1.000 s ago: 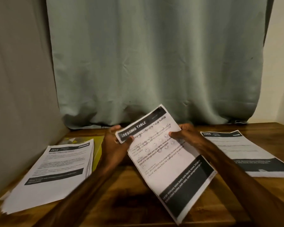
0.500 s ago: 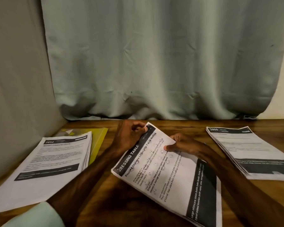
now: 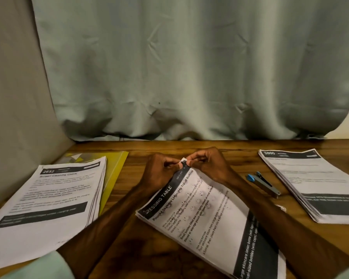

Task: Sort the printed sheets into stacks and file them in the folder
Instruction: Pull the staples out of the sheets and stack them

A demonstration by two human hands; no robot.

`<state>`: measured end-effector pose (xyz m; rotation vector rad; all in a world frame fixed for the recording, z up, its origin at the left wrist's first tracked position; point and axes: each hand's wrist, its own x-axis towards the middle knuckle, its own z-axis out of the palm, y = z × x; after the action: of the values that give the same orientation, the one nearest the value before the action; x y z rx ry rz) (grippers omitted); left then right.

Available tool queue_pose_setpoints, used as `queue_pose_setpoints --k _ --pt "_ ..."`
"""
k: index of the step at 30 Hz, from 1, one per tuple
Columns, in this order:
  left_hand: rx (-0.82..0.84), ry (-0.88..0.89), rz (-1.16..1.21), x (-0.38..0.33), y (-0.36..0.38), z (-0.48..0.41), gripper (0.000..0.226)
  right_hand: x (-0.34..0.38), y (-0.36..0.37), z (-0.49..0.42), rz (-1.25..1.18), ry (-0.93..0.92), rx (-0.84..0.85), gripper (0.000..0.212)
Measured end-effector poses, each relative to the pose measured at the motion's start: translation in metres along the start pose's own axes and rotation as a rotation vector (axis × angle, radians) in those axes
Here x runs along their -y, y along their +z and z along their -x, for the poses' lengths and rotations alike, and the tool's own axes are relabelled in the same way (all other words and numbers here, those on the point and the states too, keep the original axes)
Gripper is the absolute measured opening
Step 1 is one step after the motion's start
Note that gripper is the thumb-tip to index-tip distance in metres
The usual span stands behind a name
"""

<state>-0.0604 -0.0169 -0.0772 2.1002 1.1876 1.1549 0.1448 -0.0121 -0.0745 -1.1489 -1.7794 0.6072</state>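
Printed sheets (image 3: 210,218) headed "DRESSING TABLE" lie as a thin bundle, turned at a slant, in the middle of a wooden table (image 3: 240,150). Both of the person's hands meet at the bundle's far corner. The left hand (image 3: 159,172) and the right hand (image 3: 208,166) each have their fingers curled in, and thumb and fingertips pinch that corner, which is raised a little off the wood. At the left side of the table rests a thicker left stack (image 3: 48,208) of sheets, its top page numbered 2652. It lies partly over a yellow folder (image 3: 115,172), whose far and right edges stick out from under it. Well apart at the right side sits the right stack (image 3: 310,184), numbered 3800. Between this stack and the person's right forearm lies a grey stapler (image 3: 264,184) with blue ends, flat on the wood. A pale green curtain (image 3: 189,67) hangs behind the table.
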Motion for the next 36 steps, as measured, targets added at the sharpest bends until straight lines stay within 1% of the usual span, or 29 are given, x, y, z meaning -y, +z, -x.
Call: queue_pose_setpoints --k 5,9,18,21,26,30,33,36 --pt "-0.028 -0.017 0.048 0.013 0.007 -0.002 0.012 -0.011 0.007 0.001 0.035 -0.010 -0.044 0.015" --pt "-0.086 0.024 0.061 0.008 0.008 -0.004 0.011 -0.010 0.010 0.000 0.066 -0.009 -0.046 0.014" --pt "-0.163 0.058 -0.017 0.011 0.015 -0.008 0.011 -0.010 0.017 0.003 0.044 0.003 -0.055 0.011" --pt "-0.130 0.023 0.029 0.012 0.014 -0.010 0.009 -0.011 0.012 0.000 0.011 0.008 -0.059 0.013" --pt "-0.017 -0.061 0.160 0.016 0.006 -0.007 0.010 -0.011 0.005 0.001 -0.030 0.032 -0.087 0.014" --pt "0.001 -0.152 0.255 0.012 0.004 -0.006 0.015 -0.013 0.004 0.001 -0.035 0.022 -0.092 0.014" --pt "0.008 -0.170 0.258 0.010 0.004 -0.005 0.016 -0.014 0.005 0.000 -0.045 0.024 -0.089 0.015" --pt "-0.016 -0.149 0.206 0.010 0.005 -0.004 0.015 -0.014 0.003 0.001 -0.106 0.048 -0.038 0.016"
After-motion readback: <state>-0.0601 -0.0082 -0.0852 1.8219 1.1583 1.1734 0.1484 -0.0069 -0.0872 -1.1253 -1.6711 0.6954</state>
